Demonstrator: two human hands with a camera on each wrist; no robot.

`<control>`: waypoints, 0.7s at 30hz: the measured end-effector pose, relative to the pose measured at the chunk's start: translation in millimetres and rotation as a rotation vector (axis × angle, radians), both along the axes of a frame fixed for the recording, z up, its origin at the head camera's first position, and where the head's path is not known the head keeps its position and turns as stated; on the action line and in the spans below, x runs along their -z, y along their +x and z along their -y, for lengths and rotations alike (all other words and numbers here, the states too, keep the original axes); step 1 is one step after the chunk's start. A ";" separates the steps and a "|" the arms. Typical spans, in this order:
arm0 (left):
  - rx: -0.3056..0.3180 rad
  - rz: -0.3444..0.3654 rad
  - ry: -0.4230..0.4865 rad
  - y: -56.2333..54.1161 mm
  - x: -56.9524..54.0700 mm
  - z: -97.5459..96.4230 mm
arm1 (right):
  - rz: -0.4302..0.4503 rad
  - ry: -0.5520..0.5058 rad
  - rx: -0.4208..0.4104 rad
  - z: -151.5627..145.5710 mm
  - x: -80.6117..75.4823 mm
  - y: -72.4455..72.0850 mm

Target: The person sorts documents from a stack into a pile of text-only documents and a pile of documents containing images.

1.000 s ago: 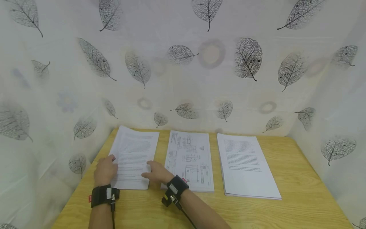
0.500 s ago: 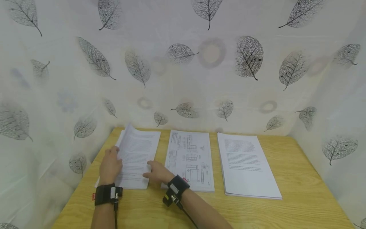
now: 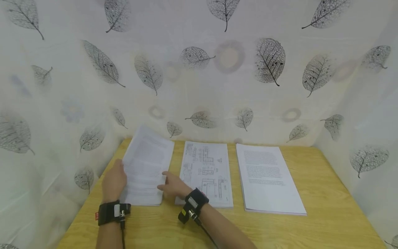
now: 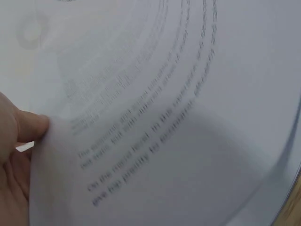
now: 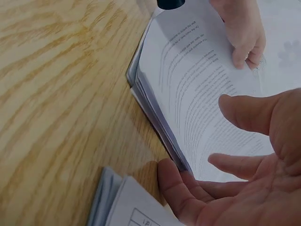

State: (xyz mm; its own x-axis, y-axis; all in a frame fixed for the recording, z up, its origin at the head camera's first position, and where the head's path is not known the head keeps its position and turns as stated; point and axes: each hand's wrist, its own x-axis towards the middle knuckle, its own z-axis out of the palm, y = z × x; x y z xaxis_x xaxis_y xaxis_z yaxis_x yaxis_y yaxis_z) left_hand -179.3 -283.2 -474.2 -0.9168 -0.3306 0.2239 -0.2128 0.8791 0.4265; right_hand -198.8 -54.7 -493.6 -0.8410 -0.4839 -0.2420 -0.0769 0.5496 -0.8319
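Observation:
My left hand [image 3: 114,181] pinches the left edge of a printed sheet [image 3: 146,162] on the left paper stack. The sheet is raised and bowed, its far left corner standing up toward the curtain. In the left wrist view the thumb [image 4: 34,127] lies on the printed face, with other fingers behind the page. My right hand [image 3: 175,186] is at the stack's right edge, thumb and fingers spread. The right wrist view shows its lower fingertips [image 5: 170,175] right at the layered side of the stack [image 5: 153,106], with the thumb above the page.
A stack with a technical drawing [image 3: 192,173] lies in the middle, partly under my right wrist. Farther right is another stack of text pages [image 3: 270,197]. All lie on a wooden table [image 3: 323,193], with a leaf-patterned curtain [image 3: 199,90] behind and at both sides.
My left hand moved right and up with the page edge, then back left. The sheet's far left corner now stands higher. My right hand stayed nearly in place.

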 end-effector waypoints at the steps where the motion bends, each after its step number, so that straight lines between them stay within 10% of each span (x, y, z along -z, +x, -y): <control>1: 0.022 -0.026 0.008 0.6 -1.0 1.7 | 0.031 -0.050 0.010 -1.0 1.0 -0.8; 7: 0.111 -0.097 0.128 4.4 -5.6 8.4 | 0.181 -0.289 0.071 -6.8 0.9 -3.1; 21: 0.006 -0.216 0.324 -1.0 -13.1 -8.5 | 0.205 -0.374 0.220 -30.2 -8.5 -9.1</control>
